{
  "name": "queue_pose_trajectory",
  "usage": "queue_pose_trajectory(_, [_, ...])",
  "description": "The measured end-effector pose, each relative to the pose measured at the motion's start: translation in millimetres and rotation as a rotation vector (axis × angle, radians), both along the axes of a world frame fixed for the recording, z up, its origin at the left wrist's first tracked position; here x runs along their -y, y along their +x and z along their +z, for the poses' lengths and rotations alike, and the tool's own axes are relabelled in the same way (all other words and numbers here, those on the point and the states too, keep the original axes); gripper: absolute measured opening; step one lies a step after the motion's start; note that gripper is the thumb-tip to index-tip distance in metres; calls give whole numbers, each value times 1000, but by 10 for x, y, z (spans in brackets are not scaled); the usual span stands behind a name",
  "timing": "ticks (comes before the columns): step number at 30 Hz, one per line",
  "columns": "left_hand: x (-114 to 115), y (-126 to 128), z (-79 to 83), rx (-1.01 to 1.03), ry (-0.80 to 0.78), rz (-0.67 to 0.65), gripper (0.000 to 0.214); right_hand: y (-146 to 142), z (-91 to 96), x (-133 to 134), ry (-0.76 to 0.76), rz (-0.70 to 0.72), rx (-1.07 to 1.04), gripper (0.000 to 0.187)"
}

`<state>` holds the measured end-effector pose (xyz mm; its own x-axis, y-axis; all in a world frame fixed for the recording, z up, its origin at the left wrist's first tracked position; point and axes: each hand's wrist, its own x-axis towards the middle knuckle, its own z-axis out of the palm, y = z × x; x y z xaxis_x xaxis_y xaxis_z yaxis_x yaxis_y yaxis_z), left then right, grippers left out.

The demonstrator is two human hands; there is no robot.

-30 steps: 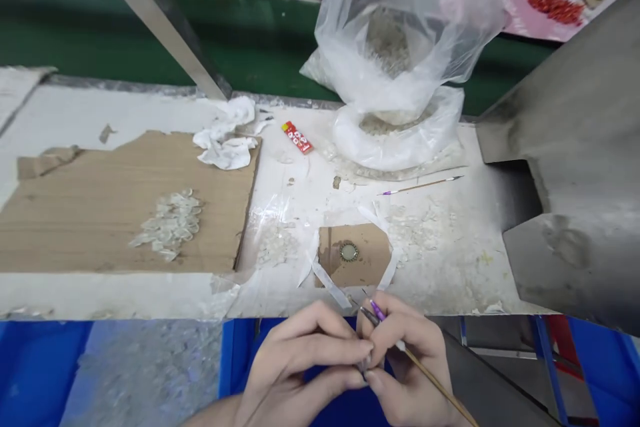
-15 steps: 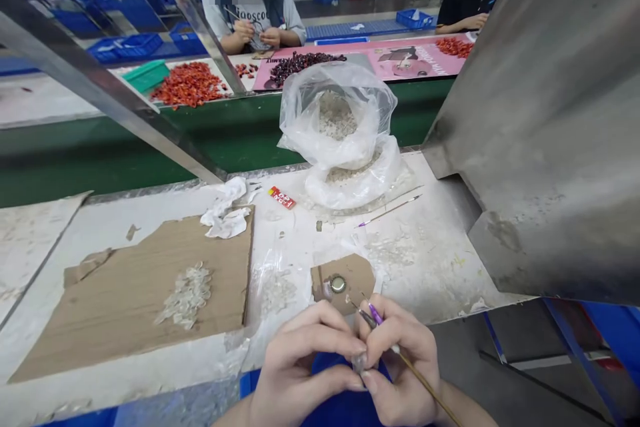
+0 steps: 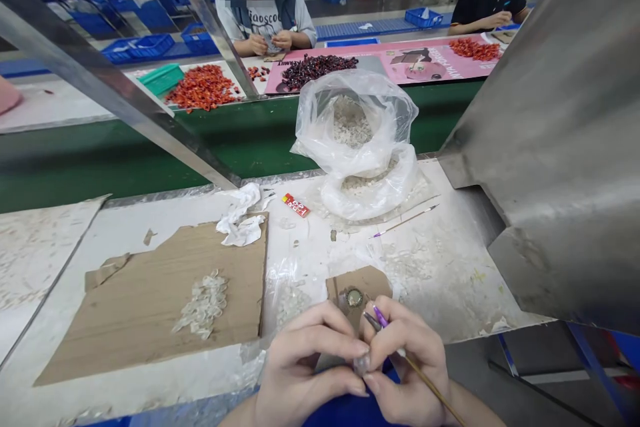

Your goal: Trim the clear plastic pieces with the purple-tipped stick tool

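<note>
My left hand (image 3: pixel 315 360) is closed, thumb and fingertips pinching a small clear, glassy piece (image 3: pixel 361 365) at the bottom centre. My right hand (image 3: pixel 413 363) meets it there, its thumb and forefinger against the same piece. Across the right hand's fingers also lies a thin paintbrush (image 3: pixel 431 384) with a golden handle, alongside a purple tip and a dark tip. Just beyond the fingers, a metal bottle cap (image 3: pixel 355 297) rests on a small scrap of cardboard (image 3: pixel 370 277). What the cap holds is too small to make out.
Left on the table, a large cardboard sheet (image 3: pixel 150 293) carries a pile of clear pieces (image 3: pixel 204 303). Crumpled tissue (image 3: pixel 243 217), a red packet (image 3: pixel 295 205), another brush (image 3: pixel 406 221) and plastic bags (image 3: pixel 353 147) lie beyond. A metal panel (image 3: pixel 565 147) borders the right. Two people sit opposite.
The whole view has shifted, so the table and its things sit further right and slightly lower. Both hands keep their hold. The person opposite has lowered one hand.
</note>
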<state>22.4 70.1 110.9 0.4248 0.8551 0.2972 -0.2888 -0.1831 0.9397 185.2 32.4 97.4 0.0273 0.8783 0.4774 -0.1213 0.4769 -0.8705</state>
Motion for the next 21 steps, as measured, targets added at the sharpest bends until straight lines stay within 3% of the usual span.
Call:
queue_pose_trajectory(5, [-129,-48,-44,-2,-48,48,27,-26,-46,-130,-97,76,-45,8])
queue_pose_trajectory(14, [-311,-195,-156,-29,-86,24,29,-38,-98,-387,-257,206,-64,7])
queue_pose_trajectory(21, [-386,-242,-249,-95,-127,-13,19,-115,-164,-448,-309,146,-38,12])
